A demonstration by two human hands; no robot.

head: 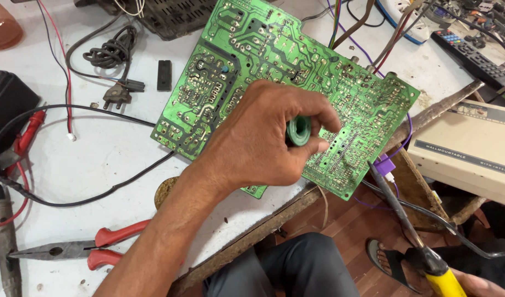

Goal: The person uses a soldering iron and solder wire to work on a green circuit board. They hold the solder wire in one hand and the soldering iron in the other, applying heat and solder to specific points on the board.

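- Your left hand grips a green solder spool over the circuit board lying on the counter.
- Your right hand holds the soldering iron; its tip rests at the board's near edge, no joint visibly begun.

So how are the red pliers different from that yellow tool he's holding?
The pliers lie flat on the white table, untouched; the soldering iron is held up by the right hand. The pliers have red handles; the iron's handle is yellow. The pliers have two jaws; the iron has one thin rod. Both have metal front ends.
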